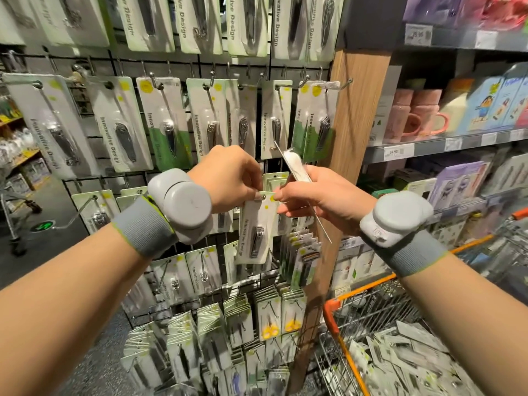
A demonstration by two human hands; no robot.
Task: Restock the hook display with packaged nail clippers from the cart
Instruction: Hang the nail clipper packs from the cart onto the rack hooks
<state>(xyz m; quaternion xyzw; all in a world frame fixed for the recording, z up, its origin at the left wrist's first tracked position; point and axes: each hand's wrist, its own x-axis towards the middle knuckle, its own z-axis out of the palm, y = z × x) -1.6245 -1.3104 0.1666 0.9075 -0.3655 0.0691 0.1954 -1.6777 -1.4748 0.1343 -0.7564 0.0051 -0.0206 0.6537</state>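
wire grid hook display (94, 132) and orange cart (333, 310)

carded nail clippers (120, 124) hang in rows from the grid's metal hooks (288, 86), with scissor packs (270, 318) lower down. the wire cart beside it holds a loose heap of packaged clippers (405, 355). side shelves (428, 145) carry pink mugs (414, 115) and boxed goods.

Both hands raised, fingers (251, 192) pinched

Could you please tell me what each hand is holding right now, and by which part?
Left hand pinches a nail clipper pack at its top edge; right hand touches that edge and grips spare packs near their middle.
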